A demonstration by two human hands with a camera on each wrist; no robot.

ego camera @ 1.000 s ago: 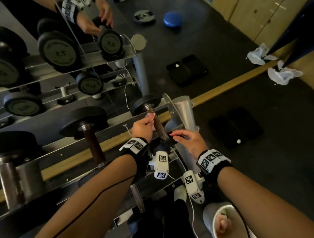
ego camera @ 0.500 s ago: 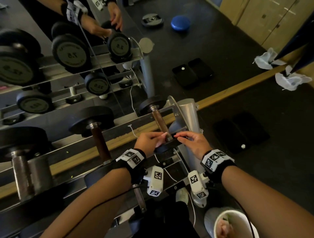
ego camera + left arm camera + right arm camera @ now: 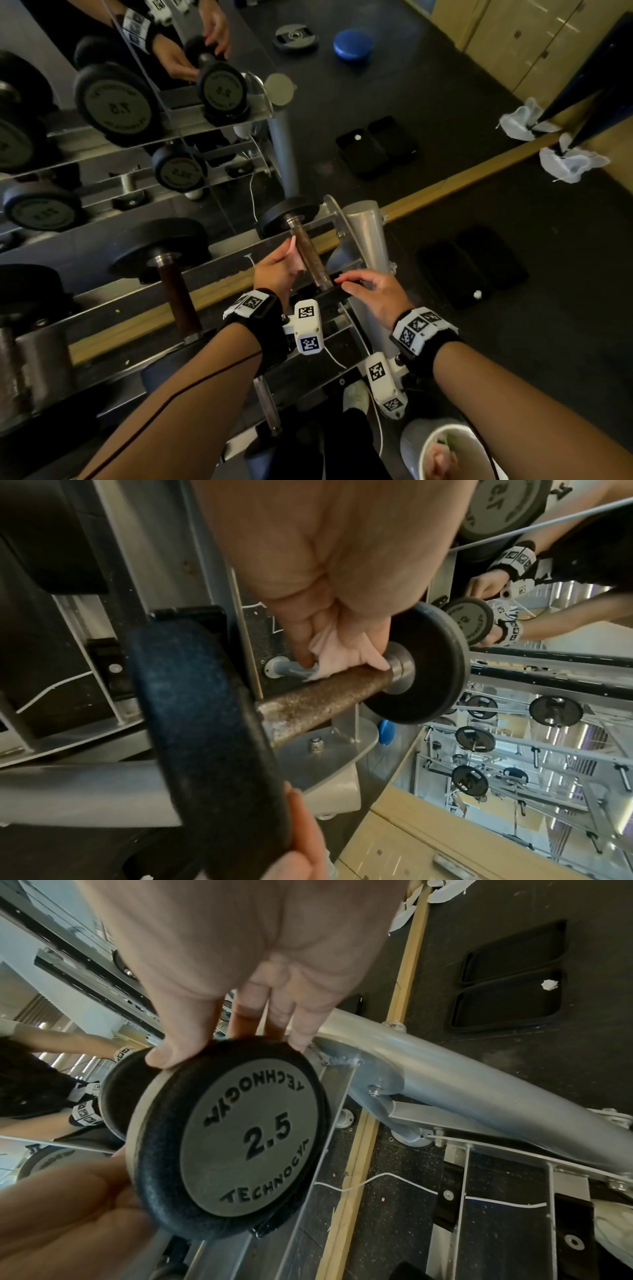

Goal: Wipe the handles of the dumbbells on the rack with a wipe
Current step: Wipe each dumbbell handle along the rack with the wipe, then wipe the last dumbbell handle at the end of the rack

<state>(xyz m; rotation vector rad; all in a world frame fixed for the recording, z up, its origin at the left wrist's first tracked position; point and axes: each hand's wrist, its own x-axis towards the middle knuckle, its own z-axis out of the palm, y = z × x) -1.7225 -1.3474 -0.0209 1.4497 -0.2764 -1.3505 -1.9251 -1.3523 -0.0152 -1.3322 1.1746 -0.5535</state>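
At frame centre on the rack (image 3: 363, 226), my left hand (image 3: 274, 270) pinches a pale pink wipe (image 3: 337, 653) against the dumbbell (image 3: 226, 1139) handle (image 3: 310, 257), rusty brown and speckled; my right hand (image 3: 373, 294) grips its near 2.5 plate.

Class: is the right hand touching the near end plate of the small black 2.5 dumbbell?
Touching. The right wrist view shows the right hand with thumb and fingertips on the rim of the black 2.5 end plate.
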